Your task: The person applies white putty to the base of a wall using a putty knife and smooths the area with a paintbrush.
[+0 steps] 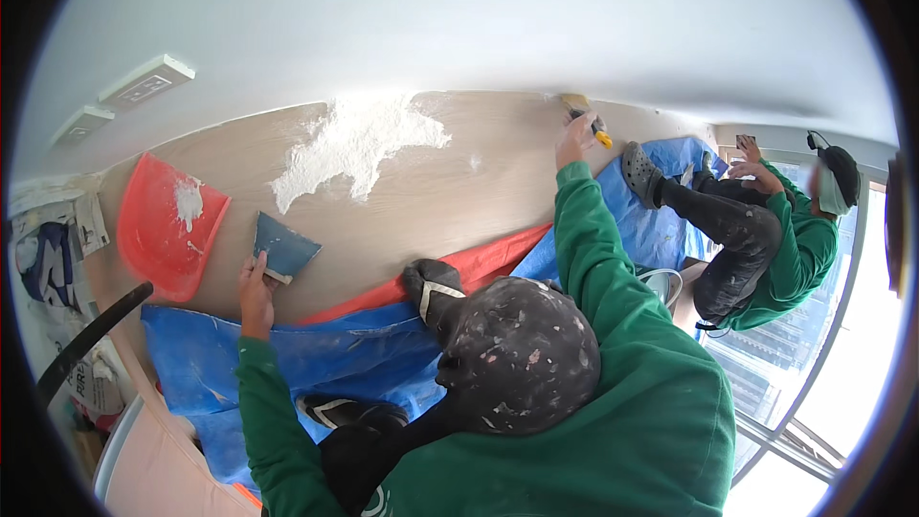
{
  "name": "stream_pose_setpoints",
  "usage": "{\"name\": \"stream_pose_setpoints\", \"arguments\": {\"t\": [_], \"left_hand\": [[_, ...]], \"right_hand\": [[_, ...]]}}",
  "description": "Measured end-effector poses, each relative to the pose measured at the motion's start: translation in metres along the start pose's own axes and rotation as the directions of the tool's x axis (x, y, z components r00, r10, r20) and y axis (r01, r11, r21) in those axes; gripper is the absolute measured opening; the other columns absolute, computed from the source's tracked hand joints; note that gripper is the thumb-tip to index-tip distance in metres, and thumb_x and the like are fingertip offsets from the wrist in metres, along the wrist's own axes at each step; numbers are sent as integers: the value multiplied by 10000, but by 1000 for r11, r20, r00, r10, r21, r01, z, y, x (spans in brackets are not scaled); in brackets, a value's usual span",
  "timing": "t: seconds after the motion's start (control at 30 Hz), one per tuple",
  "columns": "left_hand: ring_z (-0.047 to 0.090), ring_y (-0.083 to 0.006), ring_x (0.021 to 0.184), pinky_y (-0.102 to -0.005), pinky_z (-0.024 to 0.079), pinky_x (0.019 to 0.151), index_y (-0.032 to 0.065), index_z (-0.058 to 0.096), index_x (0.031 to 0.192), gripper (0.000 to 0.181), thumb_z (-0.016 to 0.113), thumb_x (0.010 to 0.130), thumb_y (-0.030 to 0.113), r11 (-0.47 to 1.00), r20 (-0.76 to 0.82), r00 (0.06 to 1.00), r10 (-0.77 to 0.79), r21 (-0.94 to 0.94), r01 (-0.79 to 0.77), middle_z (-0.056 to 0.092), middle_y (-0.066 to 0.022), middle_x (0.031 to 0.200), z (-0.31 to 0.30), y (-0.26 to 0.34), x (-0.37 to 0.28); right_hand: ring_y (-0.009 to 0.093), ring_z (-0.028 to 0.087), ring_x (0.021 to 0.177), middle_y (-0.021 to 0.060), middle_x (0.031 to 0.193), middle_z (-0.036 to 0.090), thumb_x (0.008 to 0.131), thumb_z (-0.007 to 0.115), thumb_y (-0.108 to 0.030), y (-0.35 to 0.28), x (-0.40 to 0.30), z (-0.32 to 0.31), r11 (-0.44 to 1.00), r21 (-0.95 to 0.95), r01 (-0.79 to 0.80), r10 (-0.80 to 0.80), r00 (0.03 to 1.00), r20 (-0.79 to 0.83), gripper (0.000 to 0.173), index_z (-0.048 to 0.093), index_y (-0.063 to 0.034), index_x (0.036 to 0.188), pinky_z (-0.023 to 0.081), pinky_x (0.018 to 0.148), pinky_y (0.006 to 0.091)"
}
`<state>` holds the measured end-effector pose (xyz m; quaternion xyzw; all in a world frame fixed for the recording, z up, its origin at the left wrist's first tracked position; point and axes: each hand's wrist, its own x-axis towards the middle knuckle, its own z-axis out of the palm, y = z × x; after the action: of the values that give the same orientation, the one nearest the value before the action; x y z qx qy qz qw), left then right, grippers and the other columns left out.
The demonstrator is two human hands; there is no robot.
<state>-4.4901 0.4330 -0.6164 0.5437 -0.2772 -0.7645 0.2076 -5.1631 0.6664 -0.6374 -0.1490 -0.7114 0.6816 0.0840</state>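
Observation:
My left hand (256, 294) grips a dark blue-grey putty spreader (286, 247) by its near edge, just over the wood-grain surface. Stretched far forward, my right hand (576, 136) holds a flat brush with a yellow-and-black handle (602, 135). Its pale bristles (574, 102) meet the line where the surface joins the white wall (459, 14). Between my hands, along that wall, lies a ragged spread of white powder (366, 143). A red dustpan (169, 230), with some powder in it, rests left of the spreader.
Blue tarp (344, 334) and a red sheet (495, 255) border the wood-grain surface (445, 208) around my feet. A co-worker (782, 244) sits at right by the window (797, 366). Wall outlets (147, 82) and a black tube (93, 345) are at left.

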Motion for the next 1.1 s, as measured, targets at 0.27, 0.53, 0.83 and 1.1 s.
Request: {"name": "stream_pose_setpoints", "arguments": {"t": [0.27,0.53,0.83,1.1], "left_hand": [[654,-127,874,-304,541,763,80,583,1110,178,598,999,219,997,-70,997,30,-69,-35,654,-12,1007,29,-13,8],[656,-115,855,-271,544,742,42,622,1131,214,606,987,199,992,-71,991,113,-46,-116,663,-23,997,40,-28,13],[637,-99,808,-274,532,690,-3,634,1128,239,619,970,176,982,-153,976,154,-81,-168,658,-25,949,37,-32,14],[612,-86,721,-246,506,619,11,646,1017,174,626,965,175,973,-101,973,209,-81,-218,640,-16,861,34,-33,19]], "right_hand": [[227,656,597,199,853,611,926,510,-147,-24,-217,51,995,-38,-91,99,927,362,271,355,-59,1130,558,533,325],[262,696,716,201,972,638,953,554,-193,-55,-325,80,932,-261,-251,363,632,685,383,369,-39,1252,616,659,358],[148,620,955,84,1085,617,948,600,-215,-120,-207,-9,793,-305,527,110,369,923,469,489,-42,1369,569,741,314],[451,584,1006,265,1058,627,879,635,-229,-42,-229,-33,300,-289,909,-66,322,944,388,534,-2,1176,468,879,522]]}}
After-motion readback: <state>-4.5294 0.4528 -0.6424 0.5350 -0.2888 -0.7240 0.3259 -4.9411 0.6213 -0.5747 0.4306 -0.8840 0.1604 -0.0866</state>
